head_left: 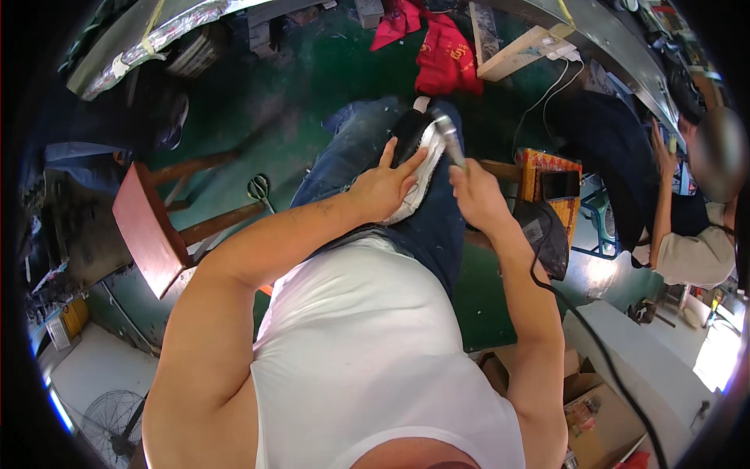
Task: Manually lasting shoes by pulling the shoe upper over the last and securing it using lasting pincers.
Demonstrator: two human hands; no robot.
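Observation:
A black shoe (410, 130) with a pale, whitish underside lies lengthwise across my jeans-clad lap, its far end near my knees. My left hand (381, 189) holds it down from the left, two fingers stretched over the dark part and the others bent at the pale edge. In my right hand (478, 197) is a hammer (448, 134), gripped round its handle. The hammer's metal head is over the shoe's far right edge; whether it touches, I cannot tell. My left palm hides part of the shoe's near end.
Scissors (258, 187) lie on the green floor beside a wooden stool (148, 227) at left. A phone (560, 184) rests on an orange-patterned seat at right, near a dark bag (543, 238). Red cloth (445, 59) lies ahead. Another person (695, 242) works at far right.

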